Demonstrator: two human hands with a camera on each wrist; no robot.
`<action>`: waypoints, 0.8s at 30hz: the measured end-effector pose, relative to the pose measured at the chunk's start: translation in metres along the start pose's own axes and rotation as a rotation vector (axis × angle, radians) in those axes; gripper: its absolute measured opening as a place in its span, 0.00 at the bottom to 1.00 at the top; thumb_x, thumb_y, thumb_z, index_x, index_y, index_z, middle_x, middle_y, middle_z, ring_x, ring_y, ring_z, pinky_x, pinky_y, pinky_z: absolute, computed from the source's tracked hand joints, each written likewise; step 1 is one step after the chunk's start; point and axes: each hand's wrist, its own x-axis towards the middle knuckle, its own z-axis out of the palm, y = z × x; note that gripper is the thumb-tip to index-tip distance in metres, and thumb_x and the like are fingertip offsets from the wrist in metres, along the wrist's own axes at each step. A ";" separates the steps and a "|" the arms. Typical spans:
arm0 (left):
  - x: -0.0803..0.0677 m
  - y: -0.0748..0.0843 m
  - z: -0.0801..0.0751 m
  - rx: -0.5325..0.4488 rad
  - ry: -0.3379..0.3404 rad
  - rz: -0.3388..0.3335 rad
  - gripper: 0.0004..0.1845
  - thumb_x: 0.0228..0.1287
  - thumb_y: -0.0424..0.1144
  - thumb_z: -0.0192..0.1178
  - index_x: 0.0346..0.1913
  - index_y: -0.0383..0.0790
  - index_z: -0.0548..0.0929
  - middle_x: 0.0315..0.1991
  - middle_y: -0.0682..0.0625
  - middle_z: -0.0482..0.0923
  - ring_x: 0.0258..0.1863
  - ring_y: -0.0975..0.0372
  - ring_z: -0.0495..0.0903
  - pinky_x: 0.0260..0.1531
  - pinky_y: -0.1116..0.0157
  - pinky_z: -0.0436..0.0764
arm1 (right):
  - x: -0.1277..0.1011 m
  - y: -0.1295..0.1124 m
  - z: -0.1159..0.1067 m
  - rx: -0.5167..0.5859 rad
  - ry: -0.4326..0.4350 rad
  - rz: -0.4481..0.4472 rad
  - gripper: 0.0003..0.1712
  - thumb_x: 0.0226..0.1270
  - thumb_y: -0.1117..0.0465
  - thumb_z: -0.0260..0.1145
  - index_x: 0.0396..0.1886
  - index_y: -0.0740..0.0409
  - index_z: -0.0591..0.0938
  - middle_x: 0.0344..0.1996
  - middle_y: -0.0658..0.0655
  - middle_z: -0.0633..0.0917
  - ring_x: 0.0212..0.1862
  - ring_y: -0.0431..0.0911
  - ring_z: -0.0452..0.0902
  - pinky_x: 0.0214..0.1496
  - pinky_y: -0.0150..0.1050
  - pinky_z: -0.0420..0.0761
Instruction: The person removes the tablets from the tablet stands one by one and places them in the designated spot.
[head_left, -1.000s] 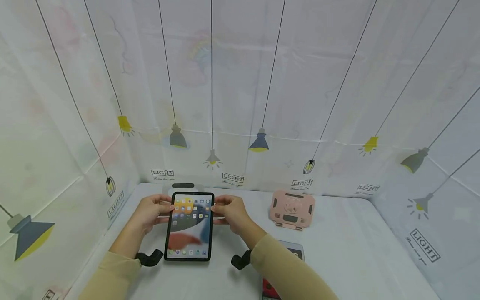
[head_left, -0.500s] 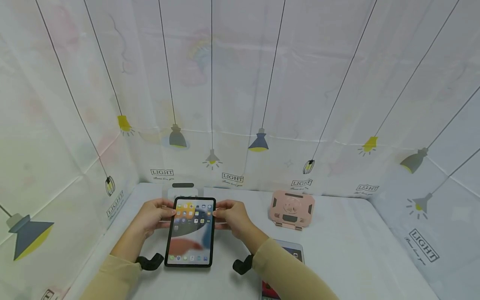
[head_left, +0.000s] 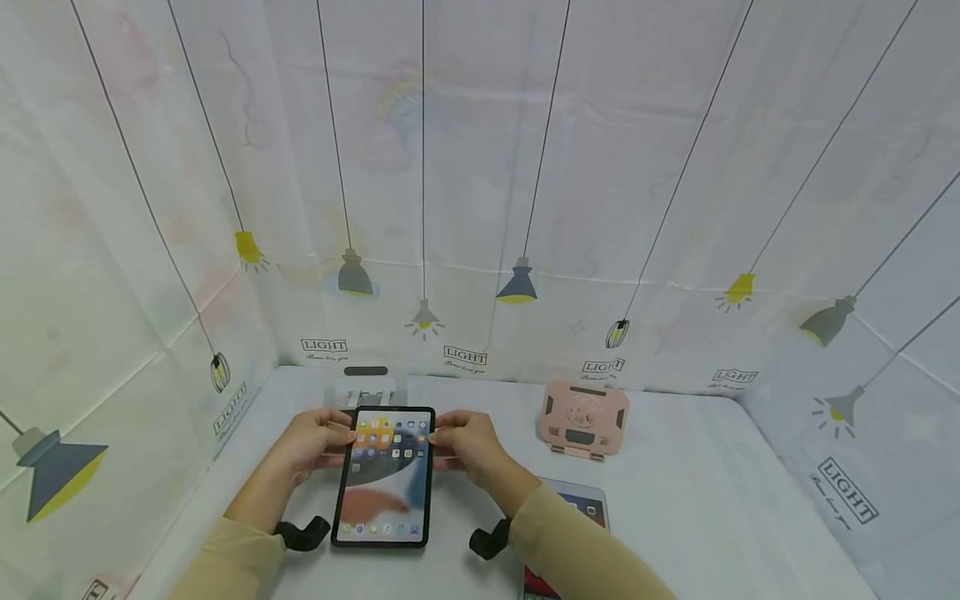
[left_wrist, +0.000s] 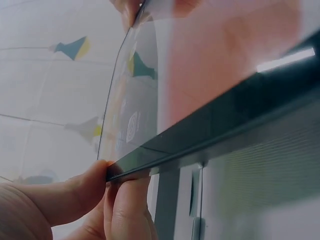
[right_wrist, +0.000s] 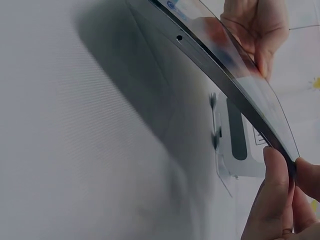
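Observation:
A black-framed tablet [head_left: 385, 483] with its screen lit is held between both hands in the head view. My left hand [head_left: 313, 443] pinches its left edge near the top, thumb on the front and fingers behind. Opposite it, my right hand [head_left: 469, 446] pinches the right edge in the same way. Both wrist views show the tablet raised off the table, its shadow falling below in the right wrist view. Behind the tablet's top edge stands a grey-white stand [head_left: 366, 385] with a dark slot, its lower part hidden by the tablet.
A pink stand [head_left: 585, 419] stands toward the back right. Partly under my right sleeve [head_left: 581, 546] lies a second tablet [head_left: 596, 506] with a white frame. Fabric printed with lamps [head_left: 517, 281] hangs behind the white table [head_left: 690, 483].
Both hands have brought the tablet nearer to me and slightly right. More of the grey-white stand behind it now shows.

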 end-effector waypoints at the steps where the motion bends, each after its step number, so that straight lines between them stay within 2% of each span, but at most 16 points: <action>1: 0.000 -0.001 0.001 0.000 -0.002 -0.002 0.20 0.68 0.30 0.70 0.60 0.30 0.80 0.44 0.43 0.88 0.36 0.59 0.88 0.31 0.64 0.92 | 0.000 0.001 -0.001 -0.001 0.001 0.004 0.15 0.67 0.69 0.74 0.52 0.60 0.88 0.43 0.58 0.92 0.36 0.46 0.90 0.38 0.41 0.94; 18: -0.003 -0.012 0.009 0.001 -0.045 -0.013 0.17 0.66 0.29 0.69 0.56 0.30 0.82 0.39 0.44 0.88 0.32 0.60 0.87 0.28 0.64 0.91 | -0.010 0.014 -0.005 -0.010 0.001 0.044 0.16 0.66 0.70 0.74 0.53 0.63 0.85 0.41 0.59 0.92 0.33 0.45 0.89 0.32 0.38 0.92; 24: -0.002 -0.017 0.013 0.021 -0.037 -0.024 0.18 0.65 0.29 0.70 0.57 0.30 0.81 0.39 0.43 0.88 0.33 0.59 0.87 0.28 0.64 0.91 | -0.012 0.018 -0.008 -0.022 0.000 0.060 0.16 0.65 0.70 0.74 0.52 0.63 0.85 0.40 0.59 0.92 0.32 0.44 0.87 0.31 0.37 0.91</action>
